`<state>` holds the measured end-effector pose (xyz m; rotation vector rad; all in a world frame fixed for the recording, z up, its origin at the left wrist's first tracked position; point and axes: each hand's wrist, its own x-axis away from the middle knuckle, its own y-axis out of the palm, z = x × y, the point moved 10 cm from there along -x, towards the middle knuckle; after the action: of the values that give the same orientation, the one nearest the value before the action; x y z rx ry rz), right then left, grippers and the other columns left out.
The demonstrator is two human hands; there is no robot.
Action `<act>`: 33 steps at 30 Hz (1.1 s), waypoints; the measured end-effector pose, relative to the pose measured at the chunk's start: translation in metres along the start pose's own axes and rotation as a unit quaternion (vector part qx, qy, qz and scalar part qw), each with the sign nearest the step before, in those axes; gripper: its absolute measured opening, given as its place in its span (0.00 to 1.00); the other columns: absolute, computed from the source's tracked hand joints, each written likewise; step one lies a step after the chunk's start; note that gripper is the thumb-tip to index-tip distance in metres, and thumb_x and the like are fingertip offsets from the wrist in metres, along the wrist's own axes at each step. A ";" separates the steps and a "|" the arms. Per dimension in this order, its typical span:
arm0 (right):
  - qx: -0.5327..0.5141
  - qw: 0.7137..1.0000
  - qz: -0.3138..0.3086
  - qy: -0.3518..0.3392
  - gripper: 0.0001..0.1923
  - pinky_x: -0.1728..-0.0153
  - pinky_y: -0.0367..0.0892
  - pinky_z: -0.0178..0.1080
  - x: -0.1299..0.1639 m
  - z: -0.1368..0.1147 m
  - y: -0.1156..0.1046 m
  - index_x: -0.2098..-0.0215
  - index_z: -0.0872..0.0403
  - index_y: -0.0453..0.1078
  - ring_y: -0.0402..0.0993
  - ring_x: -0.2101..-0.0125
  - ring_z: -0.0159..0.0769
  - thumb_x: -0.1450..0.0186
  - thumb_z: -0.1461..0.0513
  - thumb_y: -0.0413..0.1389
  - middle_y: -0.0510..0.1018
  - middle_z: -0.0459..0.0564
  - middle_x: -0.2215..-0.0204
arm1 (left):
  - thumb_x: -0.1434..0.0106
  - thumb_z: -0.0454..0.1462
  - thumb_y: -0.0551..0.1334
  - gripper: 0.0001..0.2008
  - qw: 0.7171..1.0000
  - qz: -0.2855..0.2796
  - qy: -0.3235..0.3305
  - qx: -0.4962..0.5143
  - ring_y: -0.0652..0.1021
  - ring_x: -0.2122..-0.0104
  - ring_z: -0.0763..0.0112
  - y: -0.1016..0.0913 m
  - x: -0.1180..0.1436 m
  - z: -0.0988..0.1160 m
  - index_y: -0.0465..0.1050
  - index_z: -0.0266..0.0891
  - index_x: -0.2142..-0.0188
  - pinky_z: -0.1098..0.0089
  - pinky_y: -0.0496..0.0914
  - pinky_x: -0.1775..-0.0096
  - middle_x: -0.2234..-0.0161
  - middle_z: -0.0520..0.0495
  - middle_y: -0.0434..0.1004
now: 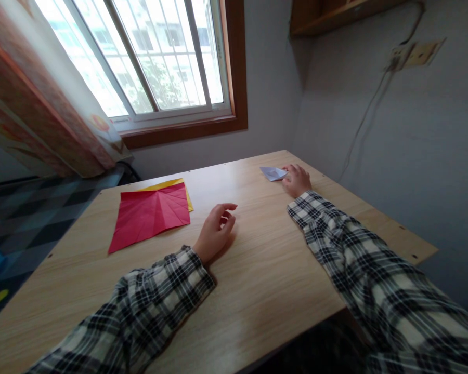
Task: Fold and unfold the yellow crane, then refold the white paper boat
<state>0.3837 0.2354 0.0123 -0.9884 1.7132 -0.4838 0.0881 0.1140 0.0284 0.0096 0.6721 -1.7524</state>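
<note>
A small white folded paper boat lies near the far right edge of the wooden table. The fingers of my right hand are closed around its right end, and my palm hides that end. My left hand hovers over or rests on the middle of the table, loosely curled, with thumb and forefinger apart and nothing between them. Left of it lies a red creased sheet of paper, and a yellow sheet of paper shows from beneath it. Both sleeves are black-and-white plaid.
The light wooden table meets a window side and a wall at the right. A curtain hangs at the left. A cable runs down from a wall socket. A wooden shelf juts out above.
</note>
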 end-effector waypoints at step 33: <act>-0.057 0.997 0.050 0.009 0.22 0.50 0.65 0.51 0.001 0.015 -0.006 0.49 0.55 0.68 0.70 0.53 0.50 0.42 0.65 0.50 0.75 0.60 0.55 | 0.34 0.46 0.50 0.24 0.881 0.036 -0.004 -0.472 0.68 0.40 0.50 -0.150 0.034 -0.074 0.73 0.38 0.47 0.47 0.60 0.39 0.44 0.39 0.74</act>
<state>0.3998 0.2334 0.0102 -0.9762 1.8125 -0.3342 -0.0806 0.1366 0.0196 -0.6342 1.4367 -1.1979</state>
